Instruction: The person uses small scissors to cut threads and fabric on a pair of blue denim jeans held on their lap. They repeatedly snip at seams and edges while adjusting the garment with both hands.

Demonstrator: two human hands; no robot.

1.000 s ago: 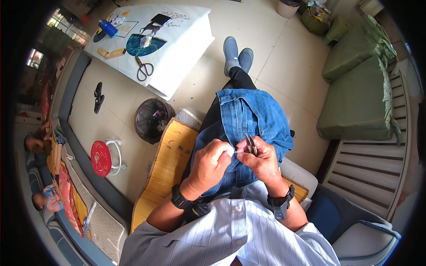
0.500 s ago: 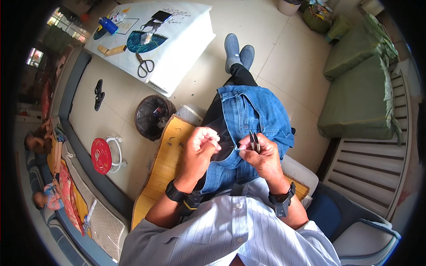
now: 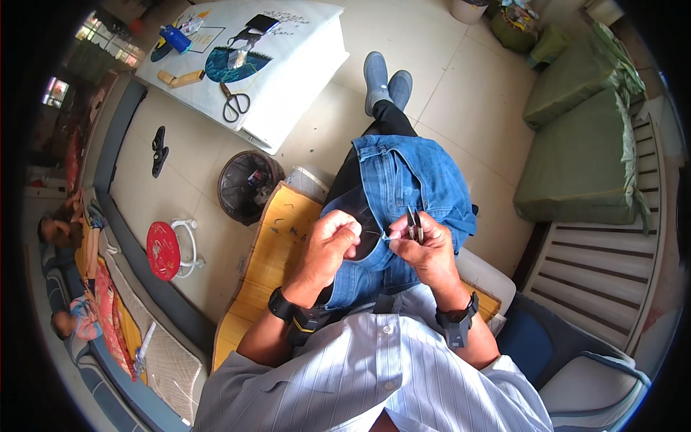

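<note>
Blue denim jeans (image 3: pixel 425 173) lie spread over my lap, with a dark inner part showing at the waist opening. My right hand (image 3: pixel 430 252) is closed round small dark thread snips (image 3: pixel 414 225), whose two points stick up past the fingers. Thumb and forefinger of that hand also pinch the edge of the jeans. Left of the opening, my left hand (image 3: pixel 330 245) is closed in a pinch, apart from the cloth. What it holds is too small to make out; a faint thin line shows between the hands.
Large scissors (image 3: pixel 235 104) lie on the white table (image 3: pixel 302 79) ahead, near a blue bottle (image 3: pixel 175 39). A lined waste bin (image 3: pixel 248 189) and a red-topped stool (image 3: pixel 163 250) stand to the left. Green-covered cushions (image 3: pixel 576 162) are at right. Two people are at the far left.
My left hand has turned slightly, its fingers curled more inward. My right hand keeps its hold on the snips and the jeans' edge, barely moving.
</note>
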